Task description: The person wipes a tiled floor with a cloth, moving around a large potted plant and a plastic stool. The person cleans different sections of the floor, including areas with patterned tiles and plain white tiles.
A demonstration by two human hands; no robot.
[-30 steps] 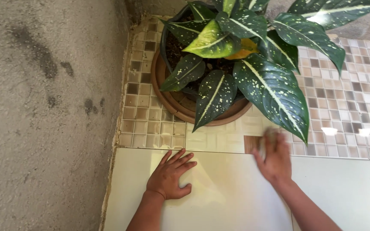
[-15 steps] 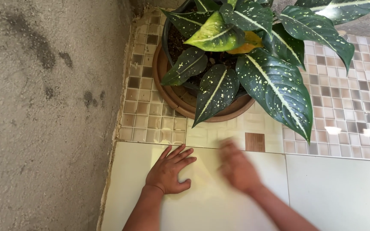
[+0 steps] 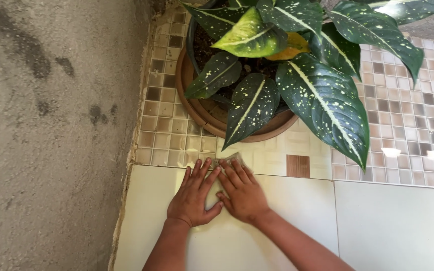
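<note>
Two bare hands lie flat, side by side, on a pale cream floor tile (image 3: 237, 241), seen from the head cam looking straight down. The left hand (image 3: 193, 198) rests palm-down with fingers spread and apart, gripping nothing, fingertips reaching the seam where the cream tile meets the small mosaic tiles (image 3: 169, 130). The right hand (image 3: 243, 193) sits just beside it, thumbs nearly touching, fingers pressed down on a small scrap of cloth or sponge (image 3: 228, 159); only its far edge shows past the fingertips, so whether the hand is clamped on it or simply pressing it flat cannot be told. The scrap looks thin, greyish-tan & slightly translucent or wet, w/ a ragged edge, lying right on the seam between the cream tile & a glossy off-white patterned tile (image 3: 272, 155); its full shape is hidden under the fingers. Just right of the scrap, a single brown square inset (image 3: 298, 166) stands out in the patterned tile. Beyond the hands, near but apart, a round terracotta saucer (image 3: 197, 113) carries a dark pot (image 3: 192, 42) w/ a potted plant (image 3: 322, 103), its broad dark-green leaves flecked w/ cream spots, one yellow-green leaf on top. Left of the tiling runs a rough grey concrete wall (image 3: 51, 135) w/ dark blotches.
</note>
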